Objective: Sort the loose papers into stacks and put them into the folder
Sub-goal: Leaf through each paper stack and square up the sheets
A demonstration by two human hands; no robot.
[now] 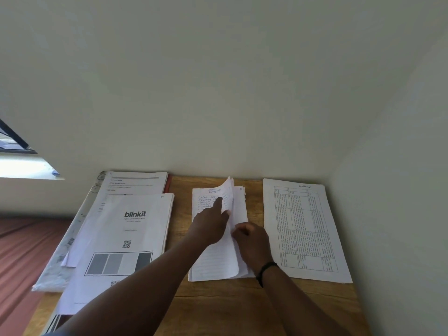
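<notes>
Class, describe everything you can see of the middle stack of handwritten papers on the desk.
The middle stack of handwritten papers is white lined sheets with faint writing near the top, lying flat on the wooden desk between the blinkit printout and a table sheet. Its top sheet is lifted and curled along the right edge. The left hand points a finger at the writing; the right hand pinches the raised sheet.

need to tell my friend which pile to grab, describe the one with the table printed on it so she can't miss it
On the wooden desk against the wall, three groups of paper lie side by side. Take the rightmost sheet, nearest the side wall. It alone carries a ruled grid of dense text columns, and neither hand touches it.
</notes>
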